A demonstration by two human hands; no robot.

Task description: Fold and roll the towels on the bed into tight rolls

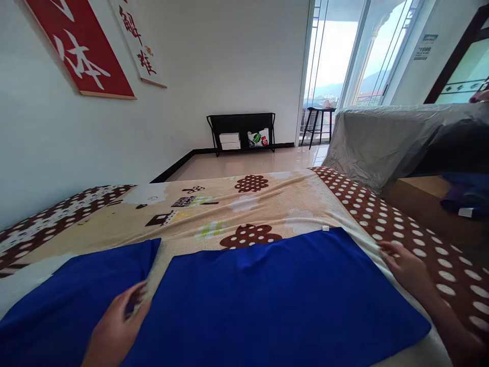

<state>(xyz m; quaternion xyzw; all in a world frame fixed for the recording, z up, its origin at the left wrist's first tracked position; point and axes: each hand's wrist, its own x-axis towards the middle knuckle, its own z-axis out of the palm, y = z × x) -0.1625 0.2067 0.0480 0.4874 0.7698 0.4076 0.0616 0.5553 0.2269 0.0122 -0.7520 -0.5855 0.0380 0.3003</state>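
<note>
A wide piece of dark blue cloth (275,300) lies spread on the patterned blanket, with a small white tag at its far edge. To its left, across a narrow gap of blanket, is another stretch of blue cloth (84,285). Whether the two join nearer to me is out of view. My left hand (116,323) is over the near end of that gap, fingers curved and thumb apart, with nothing visible in it. Just off the right edge of the wide cloth, my right hand (407,267) hovers with loosely extended fingers, holding nothing I can see.
Under the cloth is a beige blanket (267,204) with brown polka-dot borders. A plastic-covered piece of furniture (367,137) and a cardboard box (412,196) with dark fabric stand at right. Against the far wall is a black rack (240,122); a stool (319,120) stands near the window.
</note>
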